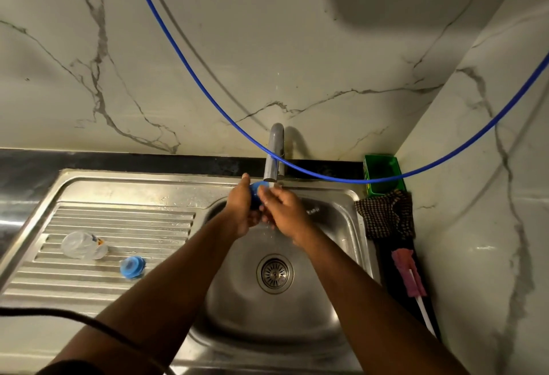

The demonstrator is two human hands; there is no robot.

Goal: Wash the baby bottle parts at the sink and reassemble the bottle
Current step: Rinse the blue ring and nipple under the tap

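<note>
Steel sink [124, 184] meets marble-patterned wall [208, 48].

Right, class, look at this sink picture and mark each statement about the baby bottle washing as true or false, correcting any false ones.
1. The left hand holds a blue part under the tap. True.
2. The clear bottle stands upright in the sink basin. False: it lies on its side on the ribbed draining board.
3. A blue ring rests on the draining board, nearer the basin than the bottle. True.
4. The pink brush is in the right hand. False: it lies on the counter right of the sink.
5. A green container sits in the back right corner. True.
</note>
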